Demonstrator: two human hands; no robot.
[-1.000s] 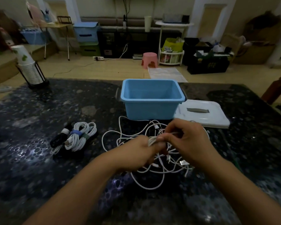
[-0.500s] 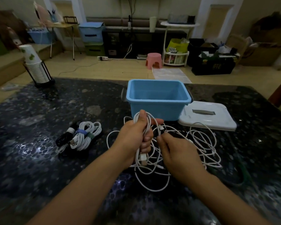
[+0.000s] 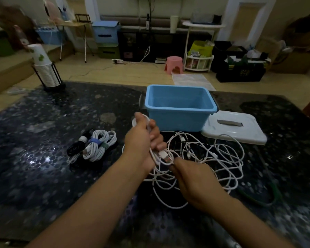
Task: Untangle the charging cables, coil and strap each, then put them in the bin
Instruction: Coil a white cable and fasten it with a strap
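The left hand [image 3: 141, 140] was curled round a part-wound coil [image 3: 148, 129] of white cable at the centre of the frame, a USB plug [image 3: 166, 157] sticking out below its fingers. The right hand [image 3: 195, 183], just below and right of it, pinched a strand close to that plug. The loose end ran straight into the tangle [image 3: 213, 158] spread on the tabletop [image 3: 34, 158] right of centre.

The likeliest trouble, as I judged it, was a snag: winding on while the strand was caught among the other loops would have dragged the whole tangle along or drawn a knot tighter. A slack left grip could also have let the wound turns spring apart.

The bin [image 3: 179, 108] stood open and apparently empty just above the hands, its lid [image 3: 234, 129] flat beside it at the right. Two strapped bundles [image 3: 97, 145] lay at centre left, not yet binned. A green strap [image 3: 265, 197] lay at lower right, beyond the tangle, so reaching it meant crossing the loose loops. A cup stack [image 3: 45, 68] stood at upper left, well apart.
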